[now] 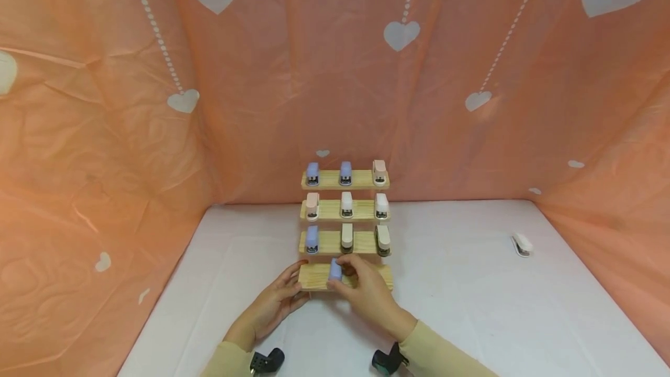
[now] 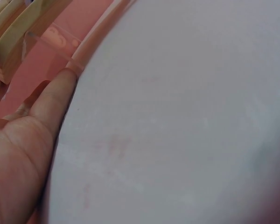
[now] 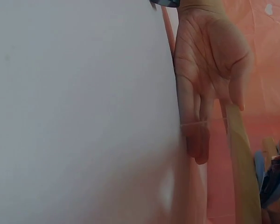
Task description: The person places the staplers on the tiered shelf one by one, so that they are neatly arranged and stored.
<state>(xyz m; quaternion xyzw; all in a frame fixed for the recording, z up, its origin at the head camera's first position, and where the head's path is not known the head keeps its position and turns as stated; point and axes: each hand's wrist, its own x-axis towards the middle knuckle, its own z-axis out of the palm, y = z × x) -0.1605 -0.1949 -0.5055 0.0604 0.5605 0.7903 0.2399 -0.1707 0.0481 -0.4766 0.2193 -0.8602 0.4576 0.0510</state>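
Observation:
A tiered display rack (image 1: 319, 277) with wooden shelves and clear supports stands on the white table. My right hand (image 1: 369, 292) pinches a small blue-purple stapler (image 1: 335, 270) between thumb and fingers over the bottom shelf. At that shelf's left end, my left hand (image 1: 280, 294) holds the board, its thumb at the front and a finger at the back corner. In the right wrist view the left hand (image 3: 210, 70) has other fingers reaching below the board (image 3: 242, 168), beside a clear panel. Part of the blue-purple stapler (image 3: 274, 179) shows at the right edge there.
Several staplers stand on the upper shelves, among them a blue-purple one (image 1: 312, 238), a cream one (image 1: 347, 237), a white one (image 1: 346, 205) and a pink one (image 1: 379, 172). A white stapler (image 1: 521, 245) lies on the table (image 1: 471, 290) at right. An orange curtain (image 1: 340, 92) surrounds the table.

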